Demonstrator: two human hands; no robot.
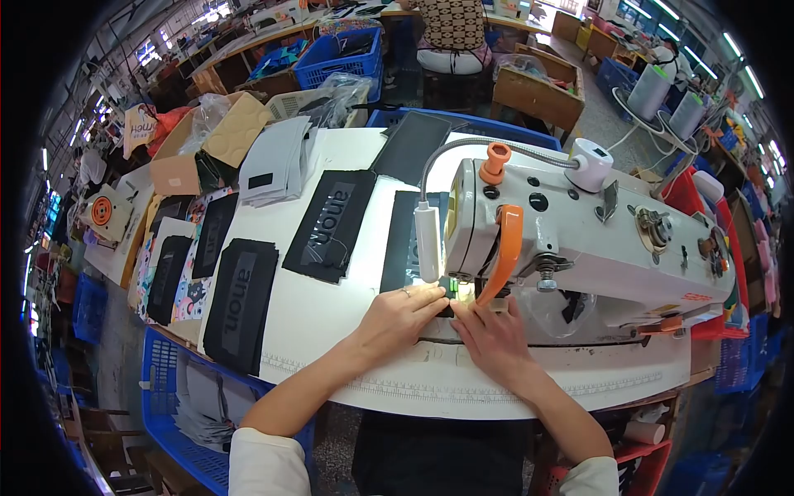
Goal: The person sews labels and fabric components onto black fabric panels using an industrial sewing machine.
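Observation:
At the sewing machine's needle area, a small black fabric piece lies under the lamp light, mostly hidden by fingers. My left hand, with a ring on one finger, holds the piece from the left, fingers close together. From the right, my right hand keeps its fingertips at the piece's edge, near the orange lever. A small green part shows just beyond my fingertips. Behind the lamp lies a black panel, partly covered by the machine.
Black panels with raised lettering lie leftward, including one panel and another. Grey sheets are stacked behind them. A blue crate stands below the table's left edge. Thread cones stand at back right. A person sits ahead.

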